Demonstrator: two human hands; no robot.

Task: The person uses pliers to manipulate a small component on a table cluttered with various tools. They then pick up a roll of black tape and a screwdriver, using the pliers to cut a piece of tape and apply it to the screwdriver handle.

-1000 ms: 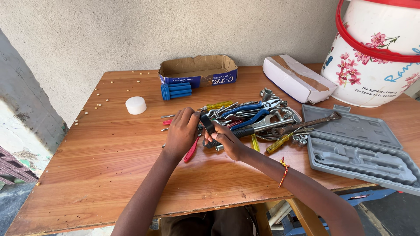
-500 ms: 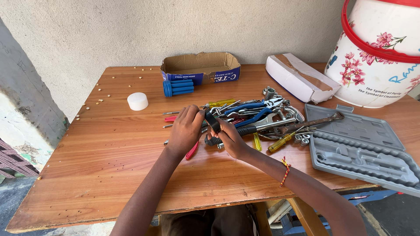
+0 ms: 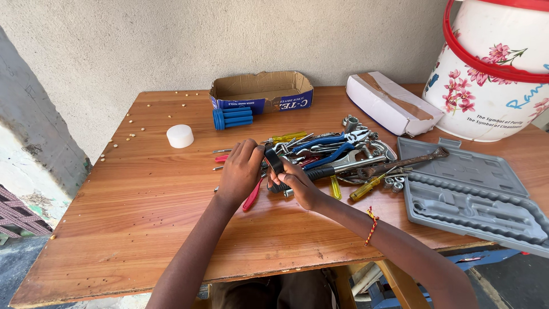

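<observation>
While both hands meet over the near edge of the tool heap, the scene reads as follows.

Left hand: the left hand (image 3: 240,171) lies knuckles up on the desk (image 3: 131,217), its fingers (image 3: 251,150) curled onto a small black tool (image 3: 275,162); a red-handled tool (image 3: 251,195) pokes out from beneath the palm.
Right hand: the right hand (image 3: 300,183) has its fingers bent around the lower part of the same black tool, with a red and yellow thread bracelet (image 3: 372,224) on the wrist.
Black tool: held between the two hands, just above the desk, at the left side of the tool heap (image 3: 337,157); what kind of tool it is cannot be told.
Tool heap: blue-handled pliers (image 3: 329,144), yellow-handled screwdrivers (image 3: 366,187), sockets and wrenches lie tangled, touching one another.
Open carton: a shallow blue cardboard box (image 3: 263,91) with a brown inside and white lettering on its front stands at the far edge; a bundle of blue plastic plugs (image 3: 231,118) lies just in front of it.
White box: a long white box (image 3: 392,103) with brown tape on top lies tilted, right of the carton.
Bucket: a white bucket (image 3: 492,74) with pink flowers, a red rim and printed writing stands at the far right corner.
Case: an open grey moulded tool case (image 3: 469,194) lies right of the heap.
Lid: a small white round cap (image 3: 180,136) sits alone, left of the plugs.
</observation>
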